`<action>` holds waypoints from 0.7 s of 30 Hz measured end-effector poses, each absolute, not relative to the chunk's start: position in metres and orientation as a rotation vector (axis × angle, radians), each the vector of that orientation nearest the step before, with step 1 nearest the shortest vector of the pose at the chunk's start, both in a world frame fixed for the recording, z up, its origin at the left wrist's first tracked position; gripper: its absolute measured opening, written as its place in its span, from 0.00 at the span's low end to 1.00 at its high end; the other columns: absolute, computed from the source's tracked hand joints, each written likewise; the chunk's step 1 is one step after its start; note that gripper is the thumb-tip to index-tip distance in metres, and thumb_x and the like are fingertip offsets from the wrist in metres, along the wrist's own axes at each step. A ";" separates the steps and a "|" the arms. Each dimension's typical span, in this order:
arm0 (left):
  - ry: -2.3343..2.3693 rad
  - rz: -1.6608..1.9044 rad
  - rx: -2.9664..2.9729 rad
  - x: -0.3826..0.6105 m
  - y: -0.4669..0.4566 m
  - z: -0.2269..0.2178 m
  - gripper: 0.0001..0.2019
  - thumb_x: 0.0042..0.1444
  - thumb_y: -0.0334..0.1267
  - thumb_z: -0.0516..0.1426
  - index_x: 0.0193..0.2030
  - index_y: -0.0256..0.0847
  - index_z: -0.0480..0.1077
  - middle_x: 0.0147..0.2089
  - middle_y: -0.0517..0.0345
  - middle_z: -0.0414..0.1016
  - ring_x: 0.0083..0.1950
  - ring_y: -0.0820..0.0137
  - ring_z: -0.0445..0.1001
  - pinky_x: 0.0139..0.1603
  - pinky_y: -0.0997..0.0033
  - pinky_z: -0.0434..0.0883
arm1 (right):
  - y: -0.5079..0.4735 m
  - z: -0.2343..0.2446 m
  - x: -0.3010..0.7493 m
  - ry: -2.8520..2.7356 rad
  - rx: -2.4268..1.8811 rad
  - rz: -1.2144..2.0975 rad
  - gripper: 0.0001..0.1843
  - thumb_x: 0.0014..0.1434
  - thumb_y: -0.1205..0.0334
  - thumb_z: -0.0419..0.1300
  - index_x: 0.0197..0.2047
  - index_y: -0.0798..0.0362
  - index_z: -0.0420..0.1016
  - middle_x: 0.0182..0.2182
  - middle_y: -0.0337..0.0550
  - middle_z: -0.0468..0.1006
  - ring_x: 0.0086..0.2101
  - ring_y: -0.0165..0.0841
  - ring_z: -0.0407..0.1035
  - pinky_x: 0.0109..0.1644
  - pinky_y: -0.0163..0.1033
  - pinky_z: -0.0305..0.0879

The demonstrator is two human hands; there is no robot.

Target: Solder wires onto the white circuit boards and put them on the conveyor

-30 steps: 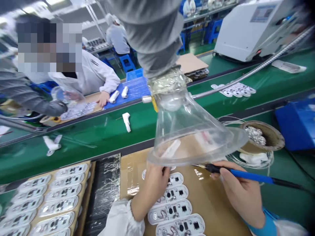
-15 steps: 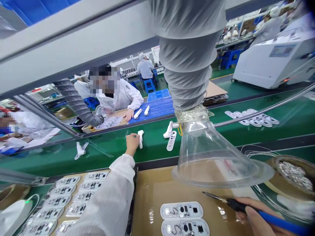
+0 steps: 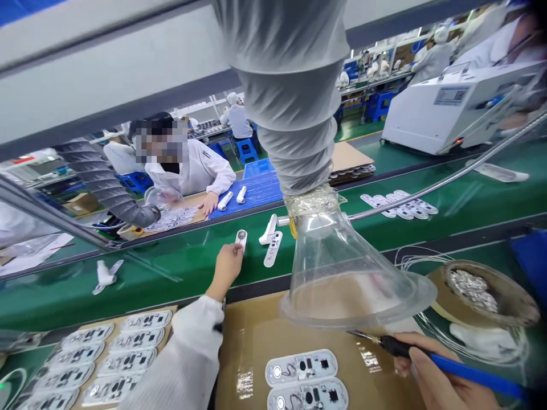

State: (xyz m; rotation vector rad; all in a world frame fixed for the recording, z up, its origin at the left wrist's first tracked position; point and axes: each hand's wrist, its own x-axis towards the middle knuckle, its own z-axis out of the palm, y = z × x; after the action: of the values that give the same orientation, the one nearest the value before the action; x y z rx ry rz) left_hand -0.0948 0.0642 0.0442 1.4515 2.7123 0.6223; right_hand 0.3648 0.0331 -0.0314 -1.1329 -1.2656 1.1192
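My left hand (image 3: pixel 226 266) reaches out over the green belt (image 3: pixel 171 267), thumb and fingers pinched on the near end of a white oblong casing piece (image 3: pixel 241 240) with a round metallic part at its far end. Close by on its right lie a white angled handle piece (image 3: pixel 268 229) and an oblong casing with electronics (image 3: pixel 272 249). My right hand (image 3: pixel 431 364) grips a soldering iron (image 3: pixel 461 371) by its blue-and-black handle, tip pointing left beneath the clear fume hood (image 3: pixel 342 273). Two circuit-filled casings (image 3: pixel 301 368) lie side by side on the brown mat (image 3: pixel 252 324).
At left, a board bears rows of similar casings (image 3: pixel 134 340). A solder-wire bowl (image 3: pixel 491 285) stands right, wires around it. The grey duct (image 3: pixel 294 114) hangs centrally. Across the belt, a co-worker (image 3: pixel 183 165) works with one hand flat on the bench. More casings (image 3: pixel 399 204) lie farther right.
The view has shifted right. The white piece at my left hand has turned, now showing its round metallic part. My right hand still holds the soldering iron in much the same place.
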 end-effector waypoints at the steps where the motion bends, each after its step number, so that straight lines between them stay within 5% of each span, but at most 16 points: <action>1: 2.669 0.638 1.516 -0.081 0.053 0.044 0.09 0.68 0.34 0.58 0.47 0.37 0.80 0.49 0.47 0.81 0.52 0.58 0.81 0.59 0.52 0.77 | 0.033 -0.031 0.366 -1.255 -1.136 1.152 0.17 0.58 0.46 0.74 0.38 0.51 0.89 0.31 0.47 0.86 0.24 0.41 0.79 0.27 0.40 0.81; 10: 2.379 0.525 2.058 0.033 -0.072 0.030 0.13 0.71 0.32 0.50 0.54 0.44 0.73 0.60 0.45 0.75 0.44 0.61 0.82 0.40 0.61 0.80 | 0.023 -0.017 0.361 -1.151 -1.113 1.238 0.14 0.60 0.50 0.73 0.42 0.51 0.87 0.31 0.48 0.85 0.26 0.40 0.78 0.29 0.39 0.80; 17: 2.255 0.323 2.261 0.018 -0.023 0.056 0.16 0.66 0.31 0.55 0.58 0.42 0.74 0.65 0.39 0.73 0.64 0.48 0.75 0.59 0.45 0.76 | 0.023 -0.022 0.358 -1.154 -1.079 1.227 0.13 0.62 0.50 0.72 0.43 0.51 0.87 0.32 0.48 0.84 0.27 0.39 0.78 0.30 0.39 0.79; 21: 2.020 0.157 2.207 0.001 0.023 0.069 0.10 0.63 0.30 0.56 0.38 0.43 0.79 0.51 0.46 0.82 0.53 0.53 0.81 0.54 0.55 0.76 | 0.023 -0.026 0.358 -1.127 -1.092 1.228 0.13 0.64 0.50 0.70 0.44 0.51 0.86 0.33 0.49 0.84 0.27 0.38 0.77 0.30 0.39 0.78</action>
State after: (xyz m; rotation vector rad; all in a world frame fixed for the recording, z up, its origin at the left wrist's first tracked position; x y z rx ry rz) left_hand 0.0008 0.0230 0.0693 2.2068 2.0199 0.1567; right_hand 0.3578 0.0232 -0.0256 -1.0916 -1.1273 1.2283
